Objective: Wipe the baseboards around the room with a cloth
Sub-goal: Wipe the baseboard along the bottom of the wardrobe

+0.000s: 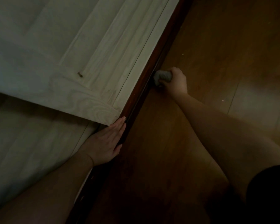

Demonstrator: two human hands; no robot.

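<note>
A dark reddish-brown baseboard (164,44) runs diagonally from the top right down to the bottom left, between a pale wall and the wooden floor. My right hand (176,81) is shut on a bunched grey cloth (162,76) and presses it against the baseboard near the middle of the view. My left hand (108,141) lies flat with fingers together, palm against the wall and the top edge of the baseboard, lower down the strip. The scene is dim.
A pale wood-grain panel (87,62) with moulded trim stands out from the white wall (23,143) at upper left. Brown plank flooring (225,54) fills the right side. My bare knee and dark shorts (268,191) sit at lower right.
</note>
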